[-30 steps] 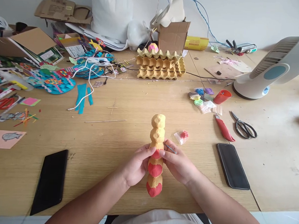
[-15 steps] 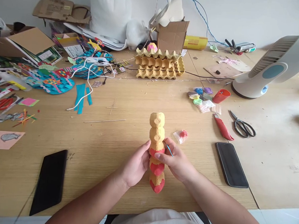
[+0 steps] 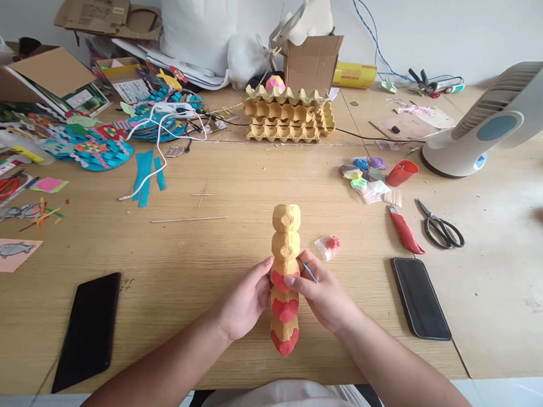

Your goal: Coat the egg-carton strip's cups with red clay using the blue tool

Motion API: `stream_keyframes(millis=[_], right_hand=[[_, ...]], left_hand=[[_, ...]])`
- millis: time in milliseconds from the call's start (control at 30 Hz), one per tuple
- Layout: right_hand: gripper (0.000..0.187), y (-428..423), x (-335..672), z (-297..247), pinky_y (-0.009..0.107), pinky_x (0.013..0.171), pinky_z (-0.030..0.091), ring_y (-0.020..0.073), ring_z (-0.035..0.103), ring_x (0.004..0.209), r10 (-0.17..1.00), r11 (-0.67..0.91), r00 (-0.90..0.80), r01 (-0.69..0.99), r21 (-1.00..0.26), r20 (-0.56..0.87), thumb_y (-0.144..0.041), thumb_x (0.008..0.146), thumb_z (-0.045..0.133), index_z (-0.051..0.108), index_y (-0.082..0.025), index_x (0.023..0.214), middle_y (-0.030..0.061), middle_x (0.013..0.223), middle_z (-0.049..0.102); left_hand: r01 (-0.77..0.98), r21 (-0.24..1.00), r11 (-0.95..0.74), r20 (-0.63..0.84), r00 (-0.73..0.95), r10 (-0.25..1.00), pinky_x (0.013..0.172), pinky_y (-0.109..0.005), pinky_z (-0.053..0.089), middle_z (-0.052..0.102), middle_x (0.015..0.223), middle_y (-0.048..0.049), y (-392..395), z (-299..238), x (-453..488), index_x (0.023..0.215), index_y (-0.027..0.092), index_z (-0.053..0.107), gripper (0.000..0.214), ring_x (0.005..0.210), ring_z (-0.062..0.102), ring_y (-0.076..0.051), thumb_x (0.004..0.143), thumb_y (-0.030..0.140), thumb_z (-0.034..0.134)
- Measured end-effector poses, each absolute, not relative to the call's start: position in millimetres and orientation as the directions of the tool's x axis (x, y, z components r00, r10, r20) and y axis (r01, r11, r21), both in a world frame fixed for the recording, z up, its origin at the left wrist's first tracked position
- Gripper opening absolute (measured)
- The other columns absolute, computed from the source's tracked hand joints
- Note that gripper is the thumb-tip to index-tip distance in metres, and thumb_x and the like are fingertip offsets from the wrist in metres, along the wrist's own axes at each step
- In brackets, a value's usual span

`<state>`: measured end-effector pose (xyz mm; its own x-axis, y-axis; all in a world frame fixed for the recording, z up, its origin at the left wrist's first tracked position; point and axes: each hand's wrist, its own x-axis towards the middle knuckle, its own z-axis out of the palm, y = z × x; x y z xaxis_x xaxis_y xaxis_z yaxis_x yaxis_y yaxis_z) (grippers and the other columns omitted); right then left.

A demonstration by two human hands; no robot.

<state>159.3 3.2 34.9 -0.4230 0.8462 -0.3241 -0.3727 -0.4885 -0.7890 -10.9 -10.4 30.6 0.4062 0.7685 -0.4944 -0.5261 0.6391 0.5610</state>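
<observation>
Fingers of the left hand (image 3: pixel 243 302) are gripping the left side of the yellow egg-carton strip (image 3: pixel 286 241), while the right hand (image 3: pixel 324 294) is pinching its right side and holding a thin blue stick (image 3: pixel 308 271). The strip is pointing away over the wooden table (image 3: pixel 181 271), near a plastic bag (image 3: pixel 328 245).

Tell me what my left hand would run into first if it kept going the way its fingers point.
The egg-carton strip: the left hand points up and to the right, and its fingertips touch the strip's side. Just beyond it, as far as depth shows, is the right hand, holding a thin blue stick.
</observation>
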Motion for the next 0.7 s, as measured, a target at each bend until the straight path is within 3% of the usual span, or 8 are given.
stream_keyframes(millis=[267,600,700], right_hand=[[0.04,5.1,163.2,38.7,0.031,0.086,0.046,0.0181,0.063,0.089,0.782,-0.6,-0.512,-0.465,-0.651,-0.355,-0.029,0.074,0.087,0.065,-0.023,0.107,0.0006,0.093,0.068],[0.031,5.9,163.2,33.3,0.031,0.082,0.047,0.0181,0.063,0.087,0.77,-0.617,-0.557,-0.524,-0.588,-0.312,-0.039,0.082,0.081,0.066,-0.022,0.103,0.0018,0.094,0.068],[0.031,5.6,162.6,34.6,0.031,0.085,0.046,0.0179,0.063,0.088,0.778,-0.609,-0.535,-0.516,-0.602,-0.328,-0.032,0.08,0.083,0.066,-0.023,0.105,0.0014,0.096,0.069]], left_hand=[[-0.519,0.566,0.641,-0.468,0.438,0.768,0.07,-0.027,0.047,0.074,0.098,-0.0077,-9.3,35.4,-12.0,0.106,0.016,0.075,0.042,0.081,0.062,-0.018,0.088,0.054,0.067],[-0.526,0.541,0.657,-0.461,0.467,0.754,0.063,-0.027,0.045,0.07,0.085,-0.0057,-8.3,35.1,-16.4,0.104,0.016,0.074,0.039,0.07,0.059,-0.017,0.088,0.05,0.068],[-0.53,0.554,0.642,-0.452,0.456,0.767,0.064,-0.027,0.045,0.07,0.084,-0.0056,-9.2,34.1,-17.2,0.099,0.016,0.075,0.034,0.072,0.06,-0.017,0.086,0.048,0.072]])
